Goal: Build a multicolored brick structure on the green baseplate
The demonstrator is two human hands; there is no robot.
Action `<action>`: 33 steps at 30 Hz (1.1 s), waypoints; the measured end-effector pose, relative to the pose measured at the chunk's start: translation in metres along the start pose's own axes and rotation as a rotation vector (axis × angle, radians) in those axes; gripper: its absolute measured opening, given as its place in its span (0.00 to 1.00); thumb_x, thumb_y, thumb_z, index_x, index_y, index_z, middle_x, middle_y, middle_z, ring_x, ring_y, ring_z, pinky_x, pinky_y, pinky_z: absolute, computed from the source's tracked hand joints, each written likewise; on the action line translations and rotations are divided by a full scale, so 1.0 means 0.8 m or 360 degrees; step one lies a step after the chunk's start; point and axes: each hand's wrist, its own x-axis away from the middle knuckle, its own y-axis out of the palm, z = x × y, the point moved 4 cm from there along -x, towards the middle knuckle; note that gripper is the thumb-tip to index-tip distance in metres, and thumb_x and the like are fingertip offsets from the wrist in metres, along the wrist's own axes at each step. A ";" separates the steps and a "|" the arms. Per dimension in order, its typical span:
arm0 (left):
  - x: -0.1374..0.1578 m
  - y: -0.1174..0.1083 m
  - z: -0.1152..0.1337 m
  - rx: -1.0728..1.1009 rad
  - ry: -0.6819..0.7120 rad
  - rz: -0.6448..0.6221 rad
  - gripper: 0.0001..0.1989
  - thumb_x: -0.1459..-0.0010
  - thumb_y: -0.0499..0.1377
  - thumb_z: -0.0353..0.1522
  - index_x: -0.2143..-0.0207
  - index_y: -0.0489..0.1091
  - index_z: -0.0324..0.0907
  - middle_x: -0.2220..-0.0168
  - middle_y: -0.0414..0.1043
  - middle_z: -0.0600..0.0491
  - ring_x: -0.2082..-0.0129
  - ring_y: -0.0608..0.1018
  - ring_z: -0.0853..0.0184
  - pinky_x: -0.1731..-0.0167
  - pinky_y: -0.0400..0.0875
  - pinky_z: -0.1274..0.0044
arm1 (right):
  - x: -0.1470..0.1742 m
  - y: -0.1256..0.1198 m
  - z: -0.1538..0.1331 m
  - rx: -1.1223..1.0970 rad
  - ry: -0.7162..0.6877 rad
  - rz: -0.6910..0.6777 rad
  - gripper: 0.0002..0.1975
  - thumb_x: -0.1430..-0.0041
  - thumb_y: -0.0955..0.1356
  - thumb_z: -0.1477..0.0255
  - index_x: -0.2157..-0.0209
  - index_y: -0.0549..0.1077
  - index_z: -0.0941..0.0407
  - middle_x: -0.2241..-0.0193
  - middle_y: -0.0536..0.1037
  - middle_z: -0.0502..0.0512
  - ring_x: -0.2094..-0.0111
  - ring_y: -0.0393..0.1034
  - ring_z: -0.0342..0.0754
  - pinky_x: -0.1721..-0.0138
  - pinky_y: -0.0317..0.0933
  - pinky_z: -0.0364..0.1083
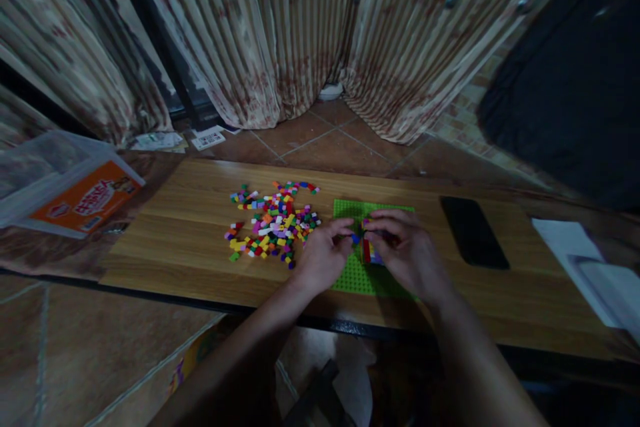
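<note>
**brickfan22:** So how far along is the person getting with this? Looks like barely a start to me.

**tilesandstuds:** Yeah, early days. The green baseplate (371,240) is lying near the front of the desk (190,240), and only a small multicoloured build (373,252) is sitting on it, between both hands. Most of the plate is showing bare studs. The loose brick pile (273,220) just left of the plate is looking big, so plenty is left.

**brickfan22:** What are the hands doing?

**tilesandstuds:** The left hand (323,257) is pinching a tiny blue piece (355,238) in a narrow grip, right beside the build. The right hand (407,253) is curling over the build's top; can't tell if it's clamping it or just steadying it.

**brickfan22:** Room to move?

**tilesandstuds:** Decent. The black phone (473,232) is lying well apart on the right, with white papers (575,247) beyond it. The plate's near edge is sitting close to the desk's front edge, though, so the wrists are hanging over it.
</note>
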 end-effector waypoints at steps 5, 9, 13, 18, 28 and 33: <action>-0.001 0.002 0.000 0.0178 -0.0033 0.0034 0.19 0.45 0.57 0.25 0.50 0.70 0.37 0.62 0.78 0.49 0.71 0.78 0.71 0.66 0.74 0.77 | 0.002 0.005 -0.004 0.0125 -0.0080 -0.0098 0.06 0.43 0.68 0.69 0.66 0.79 0.52 0.56 0.76 0.56 0.51 0.67 0.54 0.49 0.62 0.58; 0.000 0.007 0.002 0.0279 -0.0061 0.0033 0.18 0.45 0.57 0.24 0.51 0.70 0.36 0.63 0.78 0.49 0.73 0.77 0.73 0.68 0.74 0.79 | 0.003 0.008 -0.006 0.0191 -0.0138 -0.0127 0.07 0.41 0.67 0.69 0.66 0.78 0.52 0.55 0.75 0.56 0.50 0.66 0.55 0.49 0.61 0.58; 0.001 0.011 0.002 0.0308 -0.0090 0.0033 0.18 0.45 0.58 0.24 0.51 0.70 0.35 0.63 0.78 0.48 0.74 0.77 0.73 0.69 0.74 0.79 | 0.003 0.008 -0.007 0.0208 -0.0118 -0.0139 0.06 0.41 0.67 0.70 0.67 0.78 0.53 0.55 0.75 0.57 0.50 0.66 0.55 0.48 0.60 0.59; 0.001 0.010 -0.001 0.0169 -0.0061 0.0021 0.19 0.44 0.57 0.25 0.49 0.70 0.37 0.60 0.78 0.48 0.70 0.79 0.70 0.65 0.76 0.76 | 0.003 0.004 0.000 0.0198 -0.0119 -0.0132 0.05 0.42 0.68 0.71 0.68 0.77 0.53 0.54 0.74 0.57 0.49 0.65 0.55 0.47 0.60 0.58; 0.011 0.011 0.018 -0.0620 0.0138 -0.0017 0.13 0.42 0.55 0.27 0.57 0.76 0.41 0.62 0.80 0.52 0.64 0.80 0.67 0.56 0.75 0.73 | 0.005 -0.003 0.017 0.0263 -0.0016 -0.0155 0.05 0.46 0.68 0.72 0.72 0.77 0.53 0.54 0.74 0.57 0.49 0.64 0.56 0.48 0.61 0.59; 0.017 0.020 0.023 -0.0876 0.0207 -0.0033 0.13 0.41 0.55 0.28 0.56 0.76 0.41 0.63 0.80 0.51 0.66 0.79 0.67 0.58 0.75 0.74 | 0.005 -0.001 0.020 0.0245 0.0156 -0.0084 0.03 0.50 0.70 0.73 0.72 0.77 0.53 0.55 0.74 0.57 0.51 0.66 0.55 0.47 0.60 0.58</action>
